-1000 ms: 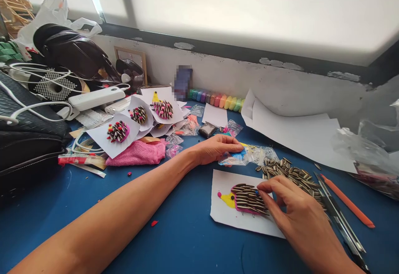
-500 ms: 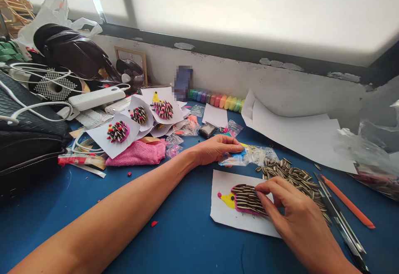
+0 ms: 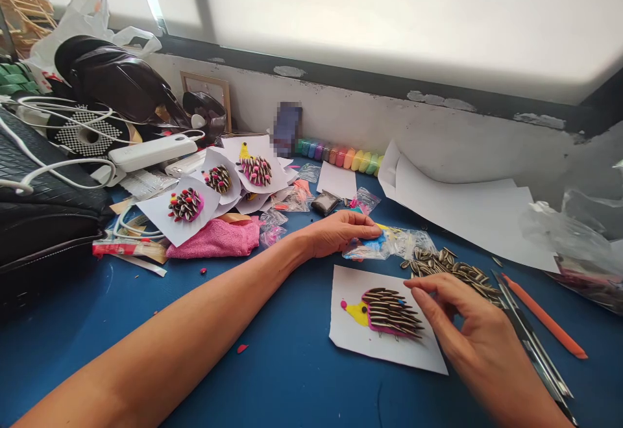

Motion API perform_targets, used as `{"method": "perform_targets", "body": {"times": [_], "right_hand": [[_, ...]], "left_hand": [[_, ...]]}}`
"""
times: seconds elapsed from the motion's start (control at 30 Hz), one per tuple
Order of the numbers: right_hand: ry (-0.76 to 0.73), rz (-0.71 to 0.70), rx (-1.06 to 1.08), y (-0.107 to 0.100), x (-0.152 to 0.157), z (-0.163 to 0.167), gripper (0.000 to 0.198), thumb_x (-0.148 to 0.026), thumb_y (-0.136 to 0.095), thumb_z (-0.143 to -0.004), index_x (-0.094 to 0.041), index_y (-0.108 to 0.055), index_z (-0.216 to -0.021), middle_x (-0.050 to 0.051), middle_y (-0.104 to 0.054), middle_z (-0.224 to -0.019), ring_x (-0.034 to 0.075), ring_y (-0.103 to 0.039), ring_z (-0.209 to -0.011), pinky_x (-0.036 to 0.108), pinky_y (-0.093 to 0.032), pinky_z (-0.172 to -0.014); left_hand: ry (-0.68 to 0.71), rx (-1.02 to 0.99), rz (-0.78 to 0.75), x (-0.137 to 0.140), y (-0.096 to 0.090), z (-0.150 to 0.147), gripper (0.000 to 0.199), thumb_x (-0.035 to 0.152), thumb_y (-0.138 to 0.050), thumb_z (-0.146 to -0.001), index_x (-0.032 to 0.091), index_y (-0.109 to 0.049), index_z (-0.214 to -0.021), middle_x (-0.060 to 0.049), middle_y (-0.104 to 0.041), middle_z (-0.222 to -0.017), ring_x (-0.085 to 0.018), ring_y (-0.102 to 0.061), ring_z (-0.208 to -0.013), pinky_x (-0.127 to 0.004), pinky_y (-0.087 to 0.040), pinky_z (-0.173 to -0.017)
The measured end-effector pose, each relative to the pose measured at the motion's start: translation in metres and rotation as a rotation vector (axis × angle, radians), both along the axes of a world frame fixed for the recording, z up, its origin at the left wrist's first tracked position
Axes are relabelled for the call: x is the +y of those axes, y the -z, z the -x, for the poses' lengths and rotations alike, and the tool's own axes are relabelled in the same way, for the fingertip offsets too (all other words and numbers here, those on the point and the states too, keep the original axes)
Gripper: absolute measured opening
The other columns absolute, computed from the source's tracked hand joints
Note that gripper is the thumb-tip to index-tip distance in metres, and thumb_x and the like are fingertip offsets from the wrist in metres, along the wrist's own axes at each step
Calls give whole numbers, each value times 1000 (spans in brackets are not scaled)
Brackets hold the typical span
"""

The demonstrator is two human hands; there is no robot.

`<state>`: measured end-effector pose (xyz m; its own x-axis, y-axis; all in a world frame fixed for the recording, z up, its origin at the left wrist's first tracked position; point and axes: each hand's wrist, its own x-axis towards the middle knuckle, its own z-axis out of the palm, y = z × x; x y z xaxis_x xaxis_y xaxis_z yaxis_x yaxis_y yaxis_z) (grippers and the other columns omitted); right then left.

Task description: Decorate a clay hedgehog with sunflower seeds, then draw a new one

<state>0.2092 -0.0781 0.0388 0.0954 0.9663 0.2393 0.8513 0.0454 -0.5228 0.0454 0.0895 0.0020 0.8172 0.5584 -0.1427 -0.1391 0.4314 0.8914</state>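
On a white card [image 3: 360, 343] lies a hedgehog picture [image 3: 389, 312] with a yellow head, pink nose and a body of striped sunflower seeds over pink clay. A small blue dot [image 3: 402, 302] sits among the seeds. My right hand [image 3: 464, 324] hovers just off the body's upper right, thumb and forefinger slightly apart, nothing visible between them. Behind the card, my left hand [image 3: 343, 233] pinches a clear plastic packet [image 3: 367, 251] with blue clay [image 3: 376, 241] inside. Loose sunflower seeds [image 3: 457, 269] are heaped beyond my right hand.
Pens [image 3: 535, 343] and an orange tool [image 3: 545, 317] lie at the right. Finished hedgehog cards [image 3: 256, 171] rest at the left by a pink cloth [image 3: 214, 238]. Clay tubs [image 3: 341, 156] line the wall; large paper sheets [image 3: 467, 210] lie at the back right.
My right hand has drawn back up and to the right from the hedgehog's body, its fingertips parting a little. The blue dot now shows among the seeds. My left hand stays on the packet.
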Motion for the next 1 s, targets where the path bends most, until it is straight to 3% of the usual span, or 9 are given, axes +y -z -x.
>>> {"method": "perform_targets", "body": {"times": [0.23,0.4,0.57,0.77,1.0], "right_hand": [[94,30,98,-8,-2,-1,29,-49,-57,-85,-25,-73,-85,2,-74,-83,19,-69,-73,25,-52,-54],[142,74,254,-10,1,5,28,-50,-60,-81,-25,-72,-78,1,-75,-77,18,-69,-69,22,-52,-53],[175,42,323,-15,3,9,33,-54,-59,-80,-24,-70,-70,1,-67,-63,14,-58,-53,22,-50,-50],[128,183,497,-18,1,10,38,-60,-61,-77,-23,-65,-71,1,-61,-58,15,-56,-57,23,-49,-55],[153,252,622,-20,0,10,41,-62,-63,-71,-22,-61,-81,-1,-62,-56,15,-52,-54,26,-48,-57]], "left_hand": [[15,1,-37,0,1,1,40,42,-85,-64,12,-63,-77,3,-56,-65,-4,-46,-52,-19,-30,-47],[62,59,-219,-1,-4,2,38,47,-79,-70,13,-64,-76,4,-52,-64,-3,-39,-51,-21,-24,-45],[162,58,-264,-10,-17,1,40,49,-79,-70,12,-65,-77,1,-56,-69,-5,-45,-58,-21,-32,-53],[214,65,-314,-23,-27,-2,37,46,-77,-73,11,-66,-75,2,-55,-65,-5,-44,-56,-21,-32,-53],[231,77,-329,-30,-36,-4,38,48,-77,-73,11,-68,-78,1,-58,-64,-5,-47,-53,-21,-37,-50]]}}
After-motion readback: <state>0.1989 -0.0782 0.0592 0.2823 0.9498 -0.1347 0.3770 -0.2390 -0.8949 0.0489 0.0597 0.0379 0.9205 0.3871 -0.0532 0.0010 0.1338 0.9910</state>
